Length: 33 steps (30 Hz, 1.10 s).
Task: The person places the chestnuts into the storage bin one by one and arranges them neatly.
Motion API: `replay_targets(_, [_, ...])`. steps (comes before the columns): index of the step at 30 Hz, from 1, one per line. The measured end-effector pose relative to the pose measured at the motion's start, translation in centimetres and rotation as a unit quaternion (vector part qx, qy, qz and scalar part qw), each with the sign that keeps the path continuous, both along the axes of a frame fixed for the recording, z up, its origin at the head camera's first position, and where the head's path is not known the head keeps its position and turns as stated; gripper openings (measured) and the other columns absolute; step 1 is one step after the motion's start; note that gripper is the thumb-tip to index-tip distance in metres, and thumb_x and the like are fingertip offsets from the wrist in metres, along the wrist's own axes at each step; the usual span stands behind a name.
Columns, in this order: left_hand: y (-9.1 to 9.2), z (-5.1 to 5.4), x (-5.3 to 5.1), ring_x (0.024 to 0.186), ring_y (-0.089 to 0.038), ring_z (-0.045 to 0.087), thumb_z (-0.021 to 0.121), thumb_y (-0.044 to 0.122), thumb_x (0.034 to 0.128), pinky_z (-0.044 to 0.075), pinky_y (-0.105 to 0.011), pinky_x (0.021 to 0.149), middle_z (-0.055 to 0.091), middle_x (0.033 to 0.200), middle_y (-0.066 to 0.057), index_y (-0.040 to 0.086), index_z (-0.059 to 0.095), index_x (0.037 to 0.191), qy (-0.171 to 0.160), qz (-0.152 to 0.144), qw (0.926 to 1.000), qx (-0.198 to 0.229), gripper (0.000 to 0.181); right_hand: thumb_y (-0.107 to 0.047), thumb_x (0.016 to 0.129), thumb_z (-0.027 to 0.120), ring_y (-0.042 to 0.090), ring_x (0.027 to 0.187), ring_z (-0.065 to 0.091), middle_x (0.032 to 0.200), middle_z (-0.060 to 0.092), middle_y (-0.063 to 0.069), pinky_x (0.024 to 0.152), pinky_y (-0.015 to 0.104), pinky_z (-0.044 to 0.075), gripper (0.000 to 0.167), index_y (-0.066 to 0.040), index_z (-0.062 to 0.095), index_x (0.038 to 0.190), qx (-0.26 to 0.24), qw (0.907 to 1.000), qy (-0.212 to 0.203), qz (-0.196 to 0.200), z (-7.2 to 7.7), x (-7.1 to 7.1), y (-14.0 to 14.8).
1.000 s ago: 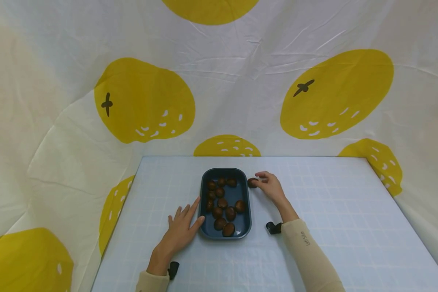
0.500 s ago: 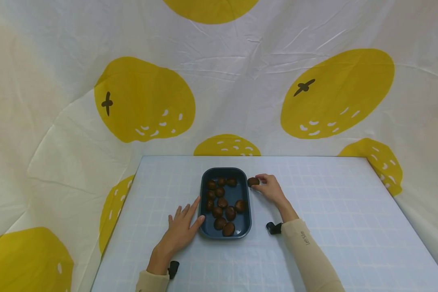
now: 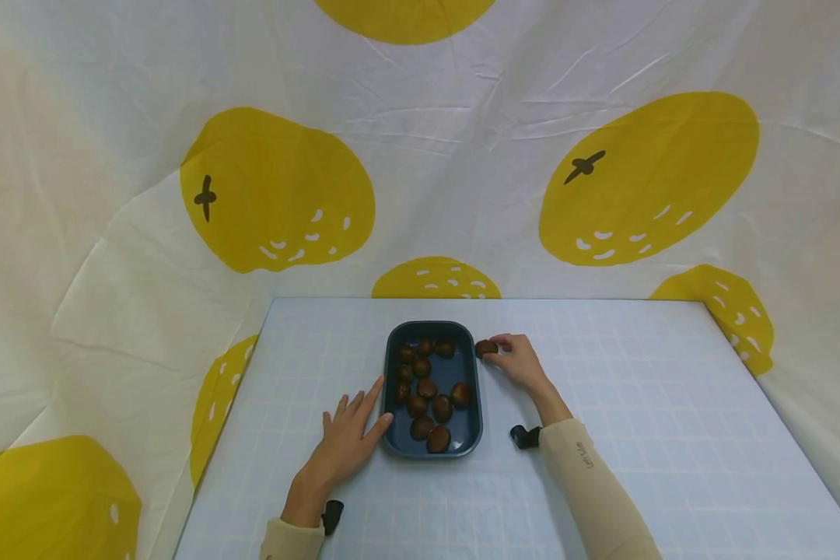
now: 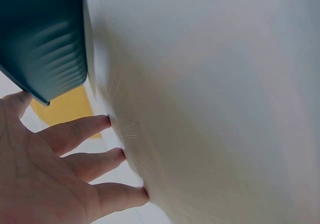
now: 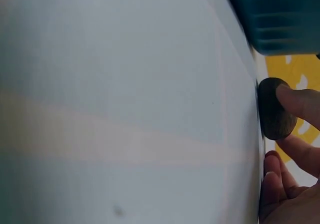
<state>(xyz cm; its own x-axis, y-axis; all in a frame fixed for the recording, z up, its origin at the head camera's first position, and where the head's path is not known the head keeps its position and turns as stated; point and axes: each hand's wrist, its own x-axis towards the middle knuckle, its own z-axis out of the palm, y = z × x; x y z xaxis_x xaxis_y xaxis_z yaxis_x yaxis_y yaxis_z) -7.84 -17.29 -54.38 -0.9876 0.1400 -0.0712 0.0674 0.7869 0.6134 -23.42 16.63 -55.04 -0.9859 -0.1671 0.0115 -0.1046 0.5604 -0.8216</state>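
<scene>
A dark blue tray [image 3: 466, 437] with several brown chestnuts [image 3: 426, 389] in it stands on the table. My left hand [image 3: 346, 443] lies at its left side, fingers spread; in the left wrist view a finger touches the rim of the tray [image 4: 47, 49] and other fingertips rest on the tabletop. One chestnut [image 3: 486, 348] sits outside, just right of the tray's upper right edge. My right hand [image 3: 521, 364] pinches it between thumb and forefinger. In the right wrist view this chestnut [image 5: 274, 113] stays on the tabletop, with the other fingers curled below it.
The table [image 3: 644, 435] wears a pale blue checked cover. Behind it hangs a white cloth [image 3: 455, 194] printed with yellow fruit. Black wrist devices show beside each forearm, one [image 3: 525, 437] near the right sleeve.
My right forefinger has come down onto the chestnut beside the tray, which has turned slightly. The left hand and the tray have stayed put.
</scene>
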Motion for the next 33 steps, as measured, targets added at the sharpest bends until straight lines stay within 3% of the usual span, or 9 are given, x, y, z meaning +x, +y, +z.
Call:
replay_targets(9, [0.0, 0.0, 0.0, 0.145, -0.052, 0.013, 0.037, 0.068, 0.0989, 0.0, -0.078, 0.105, 0.033, 0.157, -0.021, 0.047, 0.013, 0.159, -0.007, -0.001, 0.9999, 0.008, 0.067, -0.01, 0.088, 0.076, 0.04, 0.116, 0.057, 0.121, 0.063, 0.024, 0.099, 0.054, 0.044, 0.034, 0.006, 0.069, 0.117, 0.003, 0.9999, 0.015, 0.004, -0.1, 0.0, 0.1])
replay_targets(22, [0.0, 0.1, 0.0, 0.145, -0.052, 0.014, 0.036, 0.069, 0.0989, 0.0, -0.078, 0.105, 0.033, 0.158, -0.02, 0.048, 0.013, 0.158, -0.01, 0.001, 0.9999, 0.004, 0.067, -0.02, 0.091, 0.076, 0.044, 0.119, 0.056, 0.133, 0.058, 0.025, 0.098, 0.056, 0.045, 0.043, 0.002, 0.065, 0.125, -0.014, 0.9992, -0.031, -0.019, 0.8, 0.4, 0.2])
replay_targets(33, [0.0, 0.2, 0.0, 0.146, -0.051, 0.013, 0.036, 0.068, 0.0993, 0.0, -0.078, 0.105, 0.033, 0.157, -0.02, 0.048, 0.013, 0.158, -0.007, 0.001, 1.0, 0.003, 0.067, -0.025, 0.09, 0.076, 0.039, 0.117, 0.055, 0.136, 0.056, 0.02, 0.092, 0.053, 0.047, 0.046, -0.003, 0.065, 0.128, -0.04, 0.998, -0.038, -0.031, 3.0, 1.3, 0.1])
